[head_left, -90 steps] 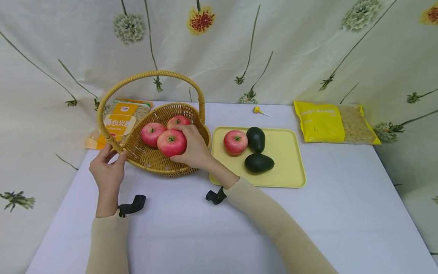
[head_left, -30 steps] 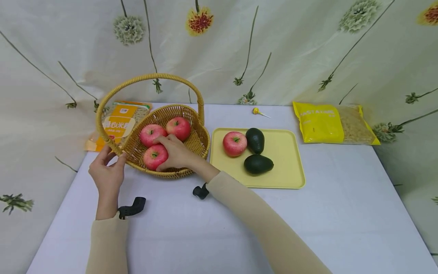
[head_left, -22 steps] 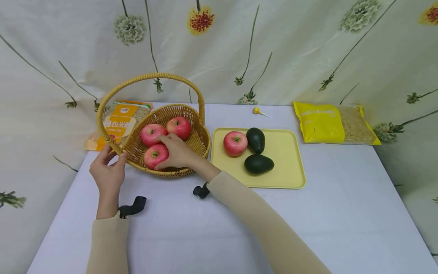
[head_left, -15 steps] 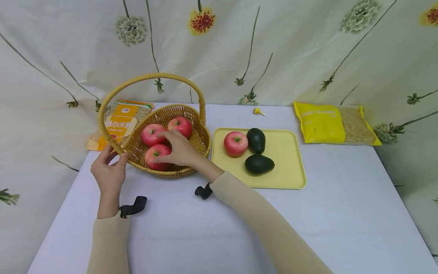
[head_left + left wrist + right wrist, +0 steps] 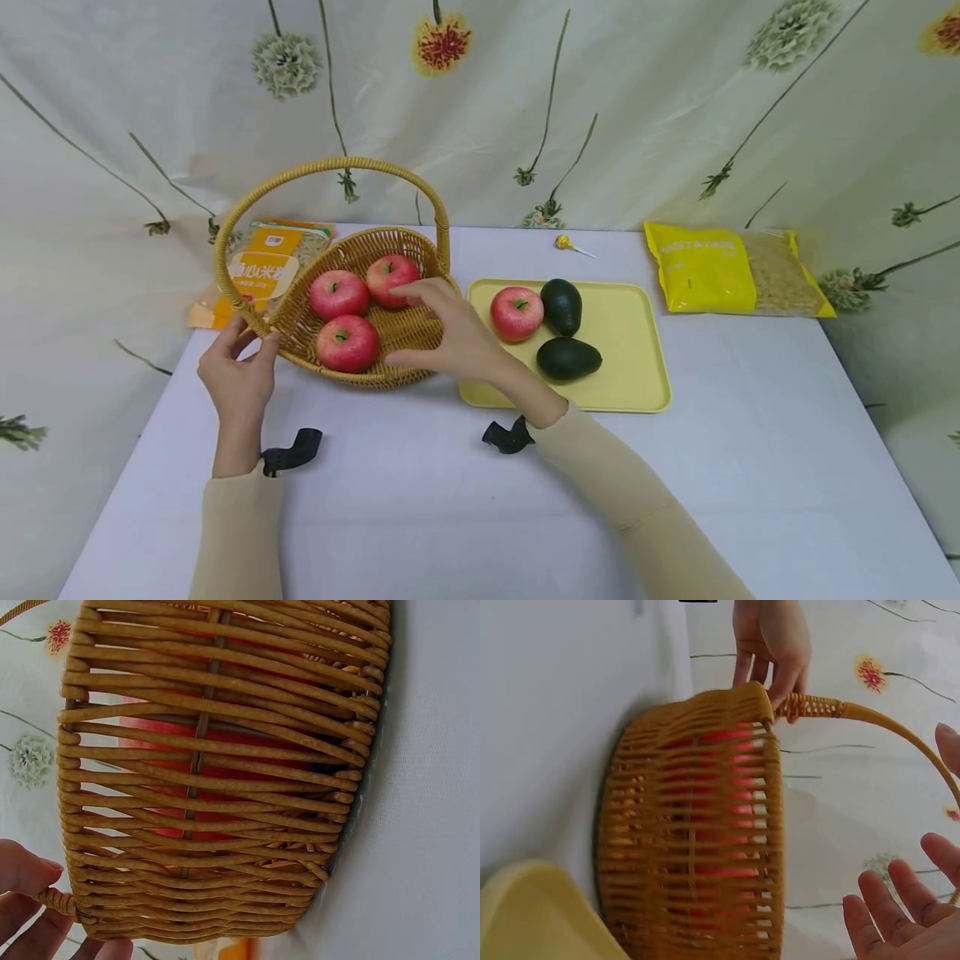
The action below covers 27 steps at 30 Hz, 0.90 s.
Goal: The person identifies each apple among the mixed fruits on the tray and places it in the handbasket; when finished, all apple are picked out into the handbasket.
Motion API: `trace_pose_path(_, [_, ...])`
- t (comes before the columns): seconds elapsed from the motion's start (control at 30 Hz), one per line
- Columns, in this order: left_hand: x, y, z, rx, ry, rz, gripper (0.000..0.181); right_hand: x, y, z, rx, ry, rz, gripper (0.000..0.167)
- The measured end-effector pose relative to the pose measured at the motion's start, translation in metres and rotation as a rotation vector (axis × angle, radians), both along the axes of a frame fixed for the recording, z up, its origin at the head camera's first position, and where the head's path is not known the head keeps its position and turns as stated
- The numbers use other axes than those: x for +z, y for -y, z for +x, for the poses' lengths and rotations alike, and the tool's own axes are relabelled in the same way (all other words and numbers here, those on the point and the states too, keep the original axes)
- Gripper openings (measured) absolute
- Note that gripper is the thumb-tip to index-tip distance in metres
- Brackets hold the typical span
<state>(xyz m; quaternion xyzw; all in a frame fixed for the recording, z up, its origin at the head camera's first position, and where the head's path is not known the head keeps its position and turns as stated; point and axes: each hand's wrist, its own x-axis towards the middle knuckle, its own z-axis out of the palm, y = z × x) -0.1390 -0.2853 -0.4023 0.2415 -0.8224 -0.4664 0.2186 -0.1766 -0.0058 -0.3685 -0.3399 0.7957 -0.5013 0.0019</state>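
Observation:
Three red apples sit in the wicker basket [image 5: 360, 377]: a front apple [image 5: 347, 343], a left apple [image 5: 338, 294] and a back apple [image 5: 390, 278]. My left hand [image 5: 238, 375] pinches the base of the basket's arched handle [image 5: 330, 164] at the left rim; the left wrist view shows fingers [image 5: 26, 870] and thumb around it. My right hand [image 5: 457, 337] hovers over the basket's right rim, fingers spread, holding nothing. On the yellow tray [image 5: 630, 350] lie another apple [image 5: 517, 314], an upper avocado [image 5: 561, 306] and a lower avocado [image 5: 567, 358].
Behind the basket's left side lies an orange bag of pasta [image 5: 262, 271]. A yellow pasta bag [image 5: 738, 271] rests at the back right. Between them, near the table's far edge, is a yellow lollipop [image 5: 564, 242]. A flowered cloth [image 5: 480, 125] hangs behind the table.
My right hand set an apple down at the basket's front, let go of it, and drew back to the right. The left hand stays on the handle.

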Motion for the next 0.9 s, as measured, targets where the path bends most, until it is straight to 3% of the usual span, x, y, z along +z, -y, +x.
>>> trace_pose_path(0.23, [0.001, 0.000, 0.000, -0.004, 0.007, 0.007, 0.051, 0.002, -0.063, -0.005, -0.121, -0.019, -0.059, 0.074])
trace_pose_path(0.5, [0.002, 0.001, 0.000, -0.010, 0.012, 0.028, 0.052, -0.007, -0.118, -0.019, -0.261, 0.055, -0.101, 0.074])
trace_pose_path(0.9, [0.003, -0.001, 0.002, -0.018, 0.013, 0.023, 0.052, -0.026, -0.130, -0.032, -0.349, 0.077, -0.017, 0.081])
